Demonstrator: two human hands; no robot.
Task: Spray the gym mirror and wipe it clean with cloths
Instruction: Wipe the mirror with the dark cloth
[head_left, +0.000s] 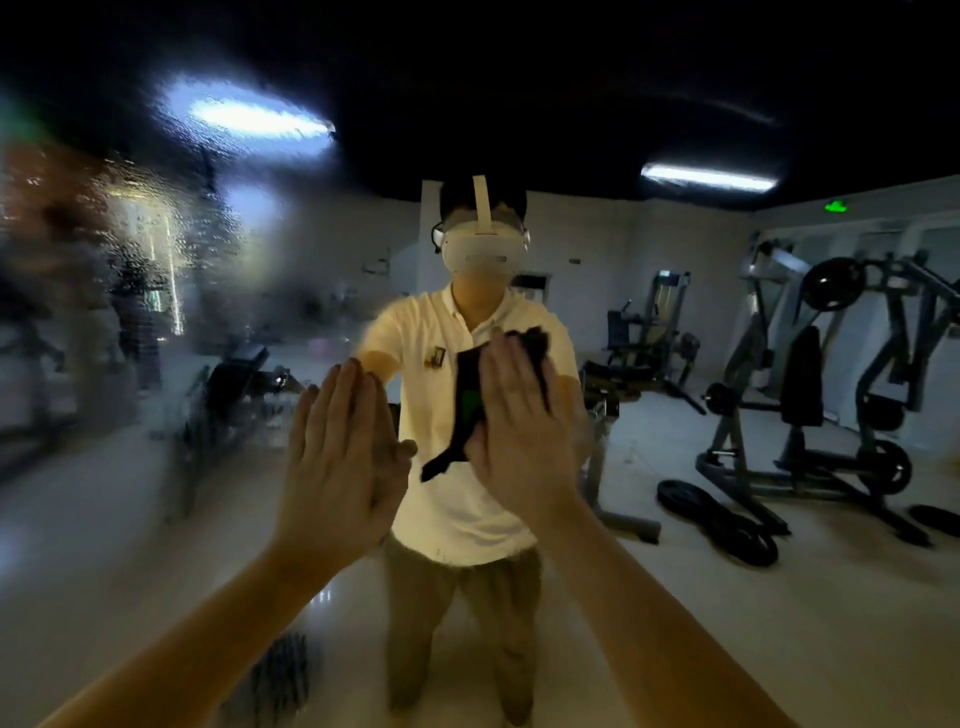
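The gym mirror (675, 597) fills the whole view. Its left part is wet and blurred with spray droplets (171, 249); its right part reflects sharply. My right hand (524, 426) lies flat with straight fingers, pressing a dark cloth (467, 410) against the glass at the centre. The cloth sticks out to the left of and above the hand. My left hand (337, 462) is also flat on the glass, fingers straight, just left of the cloth and holding nothing. My reflection stands behind both hands.
Reflected in the mirror are weight machines (831, 374) and black weight plates (727, 525) on the floor at right, a bench (234, 384) at left, and ceiling lights. A dark striped object (280, 675) lies low near my left forearm.
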